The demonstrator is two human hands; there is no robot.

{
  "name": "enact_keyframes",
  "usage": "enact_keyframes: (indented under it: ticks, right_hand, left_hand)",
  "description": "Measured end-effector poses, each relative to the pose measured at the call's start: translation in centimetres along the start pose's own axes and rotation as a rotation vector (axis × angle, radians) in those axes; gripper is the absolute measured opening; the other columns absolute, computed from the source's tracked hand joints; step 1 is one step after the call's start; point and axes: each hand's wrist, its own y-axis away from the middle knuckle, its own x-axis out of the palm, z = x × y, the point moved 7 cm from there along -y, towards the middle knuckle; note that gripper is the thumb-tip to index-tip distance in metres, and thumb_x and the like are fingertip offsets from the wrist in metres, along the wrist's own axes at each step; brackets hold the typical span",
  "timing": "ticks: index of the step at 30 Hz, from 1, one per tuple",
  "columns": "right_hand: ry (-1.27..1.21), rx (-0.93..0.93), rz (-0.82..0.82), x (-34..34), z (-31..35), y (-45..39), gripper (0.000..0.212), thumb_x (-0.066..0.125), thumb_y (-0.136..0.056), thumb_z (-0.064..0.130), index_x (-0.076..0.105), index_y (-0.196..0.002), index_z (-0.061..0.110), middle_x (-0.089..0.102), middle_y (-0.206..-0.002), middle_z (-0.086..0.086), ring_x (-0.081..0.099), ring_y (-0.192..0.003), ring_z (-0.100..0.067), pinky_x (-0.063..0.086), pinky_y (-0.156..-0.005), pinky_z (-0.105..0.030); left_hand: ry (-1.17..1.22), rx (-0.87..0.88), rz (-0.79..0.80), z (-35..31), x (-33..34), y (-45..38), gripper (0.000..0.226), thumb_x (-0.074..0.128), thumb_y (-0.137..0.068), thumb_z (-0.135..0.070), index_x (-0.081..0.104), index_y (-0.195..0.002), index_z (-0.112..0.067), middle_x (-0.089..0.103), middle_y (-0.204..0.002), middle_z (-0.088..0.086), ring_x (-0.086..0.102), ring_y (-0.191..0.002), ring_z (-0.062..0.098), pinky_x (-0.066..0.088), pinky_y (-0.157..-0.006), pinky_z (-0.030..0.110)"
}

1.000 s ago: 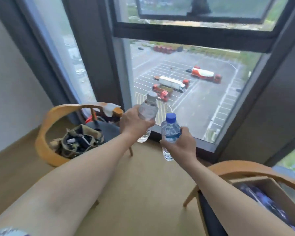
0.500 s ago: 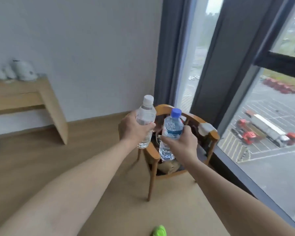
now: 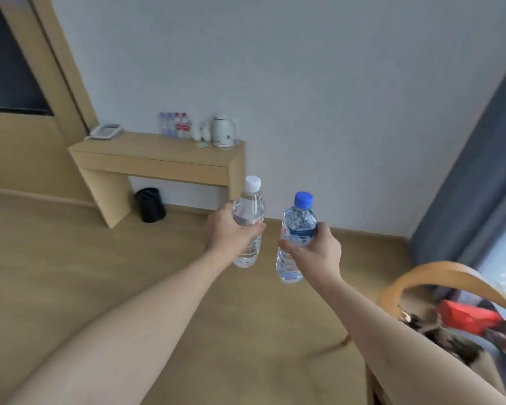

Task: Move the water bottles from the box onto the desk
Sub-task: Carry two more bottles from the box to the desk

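Light wooden desk (image 3: 158,159) upper left. Mid-frame, left hand (image 3: 231,233) wrapped around white-capped clear bottle (image 3: 248,226), right hand (image 3: 313,249) around blue-capped clear bottle (image 3: 297,238); caps above fists.

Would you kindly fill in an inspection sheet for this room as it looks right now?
Surface: wooden desk against the wall, some way ahead of the hands.
Job's things: white-capped bottle and blue-capped bottle, both upright, carried in the air.
Clutter: small bottles, kettle and phone on the desk.
Grips: left hand holds the white-capped bottle; right hand holds the blue-capped one.
Cables: nothing seen.
Surroundings: black bin under the desk, chair at right, curtain.
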Motion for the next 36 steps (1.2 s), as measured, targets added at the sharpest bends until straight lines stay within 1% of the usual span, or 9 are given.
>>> enact_keyframes:
  ticks: [3,7,12,19,22,25,29,32,36]
  right_hand:
    - [-0.011,-0.059,0.084,5.0,2.5,-3.4,0.050,0.084,-0.061,0.039,0.055,-0.098,0.023,0.066,-0.090,0.016,0.065,-0.086,-0.011,0.055,-0.077,-0.034]
    - [-0.066,-0.074,0.201,11.7,5.3,-6.6,0.048,0.085,-0.063,0.038,0.057,-0.099,0.023,0.068,-0.091,0.014,0.068,-0.085,-0.009,0.056,-0.074,-0.032]
    - [-0.067,-0.131,0.278,20.4,8.8,-10.0,0.050,0.087,-0.065,0.036,0.059,-0.103,0.021,0.068,-0.093,0.013,0.067,-0.087,-0.012,0.055,-0.075,-0.033]
    - [-0.088,-0.160,0.320,34.2,14.0,-15.3,0.052,0.086,-0.063,0.038,0.060,-0.106,0.023,0.069,-0.094,0.013,0.069,-0.088,-0.014,0.059,-0.078,-0.039]
    - [-0.083,-0.165,0.316,39.8,17.0,-17.8,0.051,0.086,-0.064,0.039,0.060,-0.105,0.025,0.068,-0.093,0.015,0.067,-0.084,-0.007,0.056,-0.070,-0.031]
    - [-0.091,-0.148,0.310,44.7,19.6,-20.2,0.048,0.087,-0.065,0.036,0.057,-0.102,0.027,0.066,-0.091,0.017,0.061,-0.078,0.005,0.043,-0.057,-0.016]
    - [-0.089,-0.129,0.315,50.9,21.9,-23.4,0.049,0.088,-0.067,0.035,0.056,-0.104,0.028,0.065,-0.092,0.019,0.058,-0.078,0.007,0.039,-0.056,-0.013]
    - [-0.069,-0.139,0.325,55.6,23.2,-26.2,0.050,0.088,-0.067,0.035,0.057,-0.106,0.026,0.063,-0.091,0.020,0.059,-0.080,0.005,0.041,-0.060,-0.016]
    - [-0.087,-0.129,0.347,62.5,24.0,-31.1,0.050,0.088,-0.068,0.033,0.058,-0.107,0.025,0.066,-0.093,0.018,0.065,-0.085,-0.005,0.048,-0.066,-0.025]
  left_hand:
    - [0.007,-0.031,-0.088,1.7,-3.3,-3.6,0.046,0.091,-0.055,-0.038,0.065,-0.093,-0.030,0.071,-0.090,-0.013,0.068,-0.083,0.004,0.054,-0.072,0.030]
    - [-0.007,-0.086,-0.159,4.2,-7.3,-7.8,0.057,0.085,-0.050,-0.047,0.067,-0.101,-0.030,0.072,-0.096,-0.013,0.069,-0.091,0.009,0.059,-0.086,0.041]
    - [-0.008,-0.124,-0.232,8.8,-11.9,-13.6,0.060,0.082,-0.045,-0.053,0.068,-0.100,-0.032,0.074,-0.096,-0.013,0.071,-0.092,0.009,0.059,-0.087,0.044]
    - [-0.139,-0.124,-0.284,15.1,-18.7,-24.9,0.053,0.078,-0.044,-0.060,0.065,-0.090,-0.038,0.070,-0.082,-0.023,0.064,-0.080,-0.005,0.059,-0.079,0.035]
    - [-0.208,-0.102,-0.254,16.8,-21.9,-30.7,0.054,0.081,-0.046,-0.059,0.066,-0.094,-0.038,0.069,-0.083,-0.024,0.064,-0.081,-0.003,0.056,-0.076,0.031]
    - [-0.231,-0.101,-0.248,18.5,-25.0,-36.0,0.050,0.084,-0.048,-0.057,0.065,-0.090,-0.038,0.067,-0.081,-0.025,0.061,-0.078,-0.008,0.051,-0.069,0.025]
    - [-0.224,-0.109,-0.247,21.3,-28.1,-42.1,0.044,0.085,-0.050,-0.056,0.062,-0.084,-0.039,0.066,-0.077,-0.026,0.056,-0.074,-0.015,0.043,-0.062,0.017]
    - [-0.227,-0.119,-0.244,23.9,-29.6,-46.6,0.047,0.086,-0.052,-0.055,0.065,-0.091,-0.038,0.067,-0.081,-0.025,0.057,-0.076,-0.013,0.043,-0.063,0.017]
    - [-0.230,-0.150,-0.236,28.2,-30.6,-53.7,0.048,0.087,-0.055,-0.052,0.068,-0.095,-0.033,0.070,-0.084,-0.020,0.065,-0.081,0.001,0.052,-0.070,0.027]
